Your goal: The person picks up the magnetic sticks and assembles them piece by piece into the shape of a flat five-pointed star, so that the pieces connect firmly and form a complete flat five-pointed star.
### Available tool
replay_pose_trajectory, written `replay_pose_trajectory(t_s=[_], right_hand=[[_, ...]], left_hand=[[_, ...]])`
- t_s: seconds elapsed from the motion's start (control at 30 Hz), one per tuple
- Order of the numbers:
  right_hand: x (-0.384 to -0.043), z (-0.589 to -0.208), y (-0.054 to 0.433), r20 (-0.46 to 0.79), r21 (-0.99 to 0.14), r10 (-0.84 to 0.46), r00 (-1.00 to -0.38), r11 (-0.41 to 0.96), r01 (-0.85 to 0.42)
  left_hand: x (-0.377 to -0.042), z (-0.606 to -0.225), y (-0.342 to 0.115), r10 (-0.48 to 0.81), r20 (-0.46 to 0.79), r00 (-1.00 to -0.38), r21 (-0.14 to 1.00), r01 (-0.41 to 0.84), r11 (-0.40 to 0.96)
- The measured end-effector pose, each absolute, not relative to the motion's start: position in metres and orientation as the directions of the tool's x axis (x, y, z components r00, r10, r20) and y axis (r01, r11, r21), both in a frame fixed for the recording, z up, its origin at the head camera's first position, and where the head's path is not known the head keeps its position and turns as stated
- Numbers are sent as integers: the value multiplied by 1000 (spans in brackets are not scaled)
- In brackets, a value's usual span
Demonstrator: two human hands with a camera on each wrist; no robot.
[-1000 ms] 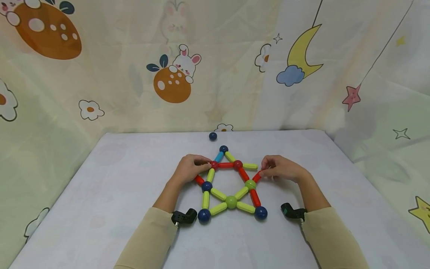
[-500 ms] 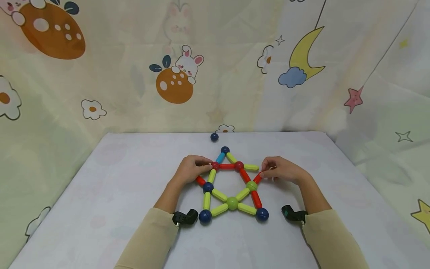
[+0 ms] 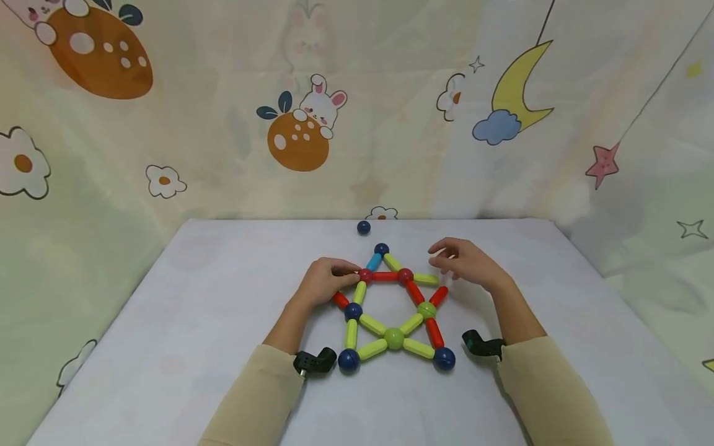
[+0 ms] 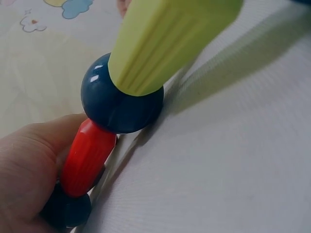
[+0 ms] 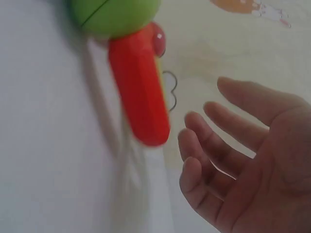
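Note:
A flat star-like frame of magnetic building rods and balls lies on the table. At its back left, my left hand [image 3: 323,282] pinches a red ball [image 3: 365,276] between thumb and finger. The hand covers the outer end of a red rod [image 4: 87,159]; in the left wrist view a dark blue ball [image 4: 67,209] shows at that end, partly behind the hand. My right hand [image 3: 470,263] hovers at the right, fingers loosely bent and holding nothing. Just in front of it, a red rod [image 3: 439,296] sticks out freely from a green ball [image 3: 426,310].
A loose dark blue ball [image 3: 364,227] sits near the table's back edge, behind the frame's top blue ball [image 3: 382,249]. A yellow-green rod [image 3: 426,279] points right with a bare end. Printed cloth [image 3: 223,124] hangs behind the white table [image 3: 195,347].
My right hand has let go of the red rod and moved up and back from it, its fingers spreading. The left hand keeps its hold on the red ball. The view has shifted slightly.

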State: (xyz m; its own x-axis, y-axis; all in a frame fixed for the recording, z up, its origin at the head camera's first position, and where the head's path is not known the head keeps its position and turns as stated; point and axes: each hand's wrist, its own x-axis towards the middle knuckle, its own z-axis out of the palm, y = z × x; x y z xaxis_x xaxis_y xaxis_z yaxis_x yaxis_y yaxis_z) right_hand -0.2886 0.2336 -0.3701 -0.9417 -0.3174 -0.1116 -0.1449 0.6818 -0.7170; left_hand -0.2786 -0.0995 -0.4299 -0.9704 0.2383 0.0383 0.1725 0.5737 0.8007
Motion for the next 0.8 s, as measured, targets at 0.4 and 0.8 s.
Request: replay_pose_trajectory(t_s=[0.4,0.8], right_hand=[[-314,-359,176,-3,-726,-211,-978,672,-142],[-349,-365,137,64,-725,-180,-982,668,-169]], left_hand=[[-277,-429,-104,248,39,-968,821,172,544],[-277,-429,-104,246,25,-969,842,153,518]])
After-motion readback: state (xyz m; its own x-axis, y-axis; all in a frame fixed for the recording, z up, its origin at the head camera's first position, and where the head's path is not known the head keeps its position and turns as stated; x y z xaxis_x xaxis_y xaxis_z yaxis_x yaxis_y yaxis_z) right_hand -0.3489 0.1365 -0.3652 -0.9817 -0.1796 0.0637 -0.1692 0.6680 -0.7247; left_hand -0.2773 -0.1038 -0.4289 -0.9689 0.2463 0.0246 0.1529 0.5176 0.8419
